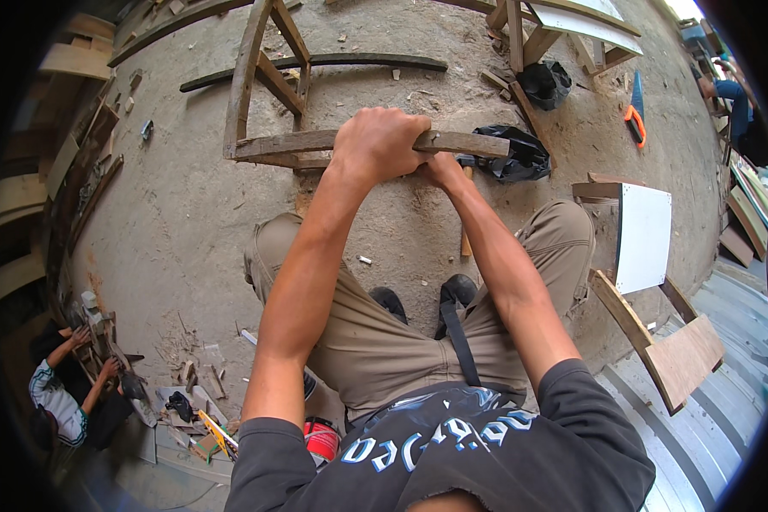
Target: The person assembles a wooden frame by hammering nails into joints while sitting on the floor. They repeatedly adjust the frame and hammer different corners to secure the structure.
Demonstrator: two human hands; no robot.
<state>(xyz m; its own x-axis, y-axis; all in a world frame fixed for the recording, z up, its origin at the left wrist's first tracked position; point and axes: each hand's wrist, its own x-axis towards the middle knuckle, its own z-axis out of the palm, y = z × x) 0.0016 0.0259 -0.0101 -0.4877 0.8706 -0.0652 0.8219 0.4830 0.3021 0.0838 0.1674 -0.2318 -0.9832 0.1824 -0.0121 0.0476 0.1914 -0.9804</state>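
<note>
A wooden frame (246,77) of bare lumber stands on the ground in front of me. My left hand (377,143) is closed over the wooden rail (465,143) on its near side, knuckles up. Just below and to the right of it, partly behind that rail, is my right hand (443,170). It looks closed, but its fingers and whatever they hold are hidden. A hammer with a wooden handle (466,235) lies on the ground close to the right hand, between my knees. Beside the rail's right end sits a black plastic bag (520,155).
An orange-handled saw (636,124) and a white-topped wooden piece (642,237) lie at right. A long dark strip (358,61) is behind the frame. Another black bag (544,84) lies by a white-panelled frame (584,24). A person (68,388) works at lower left among scraps.
</note>
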